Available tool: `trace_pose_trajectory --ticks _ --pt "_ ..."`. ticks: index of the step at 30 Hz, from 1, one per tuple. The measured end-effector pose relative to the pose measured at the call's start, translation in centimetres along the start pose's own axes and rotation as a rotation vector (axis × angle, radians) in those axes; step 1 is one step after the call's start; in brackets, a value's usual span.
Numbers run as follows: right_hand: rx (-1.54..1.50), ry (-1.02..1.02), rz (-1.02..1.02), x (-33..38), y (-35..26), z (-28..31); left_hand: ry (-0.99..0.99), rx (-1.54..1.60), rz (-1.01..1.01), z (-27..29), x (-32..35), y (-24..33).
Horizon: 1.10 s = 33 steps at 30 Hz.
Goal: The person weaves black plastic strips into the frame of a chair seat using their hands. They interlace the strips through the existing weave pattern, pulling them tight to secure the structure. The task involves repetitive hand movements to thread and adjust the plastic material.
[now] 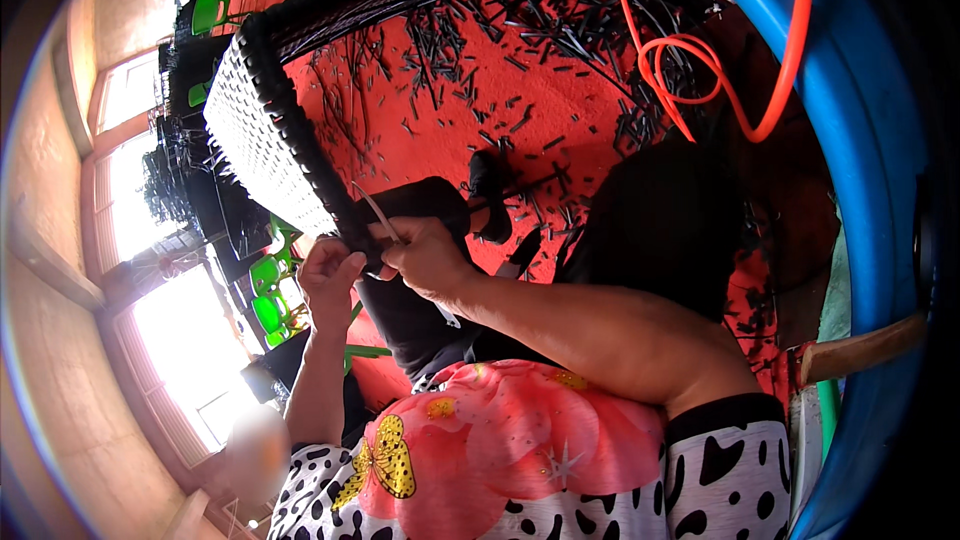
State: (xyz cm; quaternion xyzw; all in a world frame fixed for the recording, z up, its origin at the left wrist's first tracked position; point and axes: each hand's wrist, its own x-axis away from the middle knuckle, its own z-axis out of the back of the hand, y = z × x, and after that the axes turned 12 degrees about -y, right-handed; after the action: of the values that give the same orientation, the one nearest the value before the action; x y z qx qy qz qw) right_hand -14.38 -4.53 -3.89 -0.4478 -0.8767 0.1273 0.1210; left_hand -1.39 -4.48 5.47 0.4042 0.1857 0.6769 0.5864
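The woven panel (262, 135) slants forward-left from its near corner at your left hand (326, 275), grasp unclear; your right hand (428, 258) clasps a thin pale strip (381, 215).

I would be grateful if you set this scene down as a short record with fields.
Left hand: at the woven frame's black edge, fingers bent
Right hand: beside the left, gripping a slender pale piece, kind unclear
Floor: red, strewn with black offcuts
Tubing: orange, looped, upper right
Chairs: green, picture's left
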Motion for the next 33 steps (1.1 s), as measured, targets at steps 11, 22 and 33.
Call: trace_pose_trajectory --ticks 11,22,33 --pt "-0.070 -0.091 -0.125 1.2 -2.4 0.9 -0.022 0.004 -0.099 -0.3 0.0 -0.8" --pt "0.115 -0.108 -0.226 0.5 -2.5 1.7 -0.133 -0.011 -0.284 0.5 1.2 -1.6" --pt "0.348 -0.035 -0.177 1.3 -4.5 0.5 0.043 -0.150 -0.535 -1.1 2.5 -3.0"
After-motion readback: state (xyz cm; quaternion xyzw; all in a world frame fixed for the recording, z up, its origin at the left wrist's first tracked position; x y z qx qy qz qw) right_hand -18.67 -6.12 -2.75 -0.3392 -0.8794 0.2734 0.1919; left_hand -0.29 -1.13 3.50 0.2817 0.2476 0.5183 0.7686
